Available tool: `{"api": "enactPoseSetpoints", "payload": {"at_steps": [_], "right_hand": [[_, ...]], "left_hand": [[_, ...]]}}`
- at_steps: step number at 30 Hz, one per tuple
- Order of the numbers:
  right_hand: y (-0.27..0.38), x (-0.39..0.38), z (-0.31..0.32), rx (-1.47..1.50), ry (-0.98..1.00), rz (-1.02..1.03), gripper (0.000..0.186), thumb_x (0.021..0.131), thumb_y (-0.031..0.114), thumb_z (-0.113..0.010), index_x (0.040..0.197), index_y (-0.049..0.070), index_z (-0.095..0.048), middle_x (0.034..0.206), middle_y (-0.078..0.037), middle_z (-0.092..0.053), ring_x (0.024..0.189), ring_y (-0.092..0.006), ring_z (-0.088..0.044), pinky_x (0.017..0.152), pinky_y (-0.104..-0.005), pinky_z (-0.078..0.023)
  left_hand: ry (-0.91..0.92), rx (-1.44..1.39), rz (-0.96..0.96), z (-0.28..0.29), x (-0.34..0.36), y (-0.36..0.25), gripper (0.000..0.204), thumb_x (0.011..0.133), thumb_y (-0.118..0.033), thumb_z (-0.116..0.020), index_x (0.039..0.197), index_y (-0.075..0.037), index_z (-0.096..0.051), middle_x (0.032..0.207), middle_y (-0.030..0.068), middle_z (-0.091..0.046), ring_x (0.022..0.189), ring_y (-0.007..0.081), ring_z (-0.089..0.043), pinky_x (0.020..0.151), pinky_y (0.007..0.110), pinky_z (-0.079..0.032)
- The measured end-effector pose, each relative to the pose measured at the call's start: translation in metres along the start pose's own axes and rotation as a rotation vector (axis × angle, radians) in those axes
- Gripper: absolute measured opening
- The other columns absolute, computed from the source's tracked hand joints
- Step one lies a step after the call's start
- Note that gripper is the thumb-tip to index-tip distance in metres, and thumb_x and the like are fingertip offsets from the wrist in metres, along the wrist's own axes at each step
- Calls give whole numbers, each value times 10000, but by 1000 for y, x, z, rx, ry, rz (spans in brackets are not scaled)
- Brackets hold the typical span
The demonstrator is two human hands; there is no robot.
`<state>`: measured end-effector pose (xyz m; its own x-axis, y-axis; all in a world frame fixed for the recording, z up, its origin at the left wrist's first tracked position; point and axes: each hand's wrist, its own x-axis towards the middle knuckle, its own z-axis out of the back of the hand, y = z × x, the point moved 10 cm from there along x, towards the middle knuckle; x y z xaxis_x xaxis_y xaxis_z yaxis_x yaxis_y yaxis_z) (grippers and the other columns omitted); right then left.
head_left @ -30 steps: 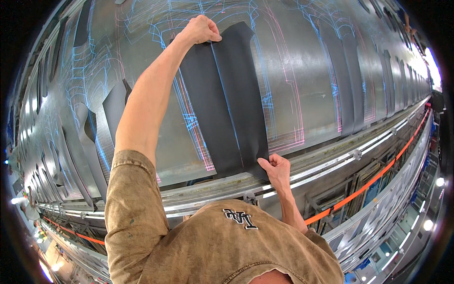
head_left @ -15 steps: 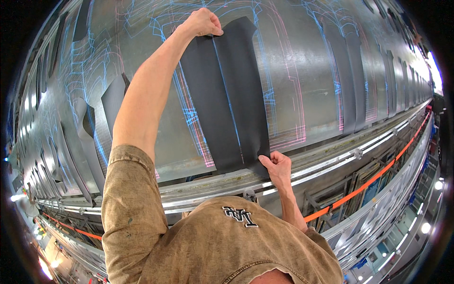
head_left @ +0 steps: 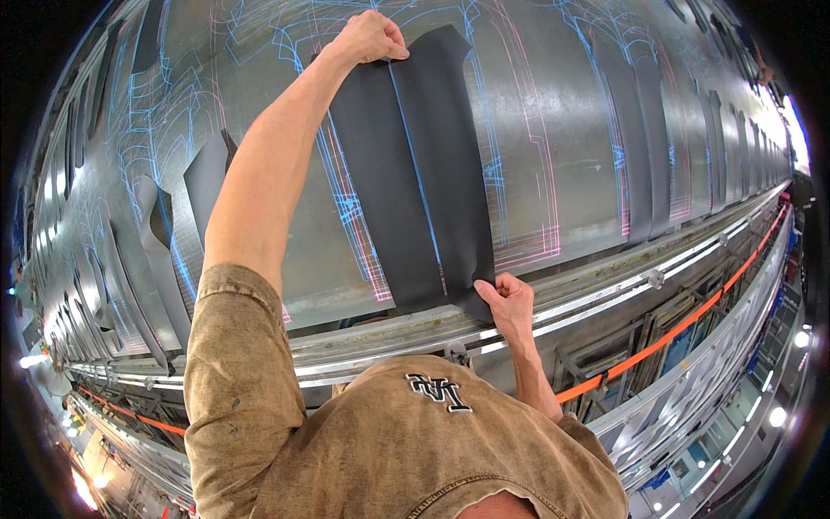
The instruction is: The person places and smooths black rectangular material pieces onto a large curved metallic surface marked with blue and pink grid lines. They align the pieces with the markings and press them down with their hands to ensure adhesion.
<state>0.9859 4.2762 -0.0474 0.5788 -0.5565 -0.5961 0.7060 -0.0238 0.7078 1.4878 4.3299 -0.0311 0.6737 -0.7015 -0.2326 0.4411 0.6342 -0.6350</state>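
A long, smooth grey table (head_left: 519,208) fills most of the view, its surface covered in fine blue and pink lines, straight and curved. The person's brown, mottled short-sleeved shirt (head_left: 389,458) blocks the lower middle. Straight metal rails (head_left: 588,314) run along the table's near edge, with a narrow orange strip (head_left: 657,350) below. Two long, dark grey, matte sheet panels lie side by side in the middle: the left panel (head_left: 380,190) and the right panel (head_left: 445,156), with a thin blue line showing between them. Farther right lies another pair of grey panels (head_left: 654,164); to the left, a curled grey strip (head_left: 158,233) bends up off the surface. The left forearm (head_left: 268,173) crosses the table, partly covering one more grey piece (head_left: 207,182). Of the two hands, the left hand (head_left: 370,39) has its fingers closed at the panels' top edges; which panel it pinches cannot be told. The right hand (head_left: 508,303) pinches the right panel's lower right side between thumb and fingers, near the table edge, where the material buckles.
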Motion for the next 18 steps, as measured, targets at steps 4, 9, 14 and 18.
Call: {"api": "enactPoseSetpoints", "payload": {"at_steps": [4,9,14,18], "right_hand": [[-1,0,0,-5,-8,0,270,856,143,-798,695,37,-609,616,87,-479,576,-17,-366,500,-220,-280],[-9,1,-1,13,-14,-8,289,849,148,-803,682,30,-599,613,84,-475,573,-16,-365,497,-217,-289],[9,-2,1,-67,-50,8,363,832,175,-804,646,13,-537,589,52,-440,576,-42,-355,494,-249,-295],[8,-2,3,-36,-66,34,393,829,183,-800,631,8,-510,573,41,-431,569,-50,-350,487,-264,-293]], "left_hand": [[-7,5,-18,-1,-1,-1,207,718,-259,-843,859,-114,-799,832,47,-748,825,185,-688,818,349,-538],[-56,-39,-29,0,-4,-3,184,714,-245,-834,799,-91,-781,754,52,-732,786,185,-686,803,337,-537],[-386,99,-179,7,-40,-22,352,778,-179,-807,1103,-98,-700,1100,108,-686,992,271,-671,895,393,-528],[-402,394,-548,-39,-107,-104,619,851,-190,-754,1405,-101,-493,1461,138,-478,1355,337,-451,1082,508,-405]]}}
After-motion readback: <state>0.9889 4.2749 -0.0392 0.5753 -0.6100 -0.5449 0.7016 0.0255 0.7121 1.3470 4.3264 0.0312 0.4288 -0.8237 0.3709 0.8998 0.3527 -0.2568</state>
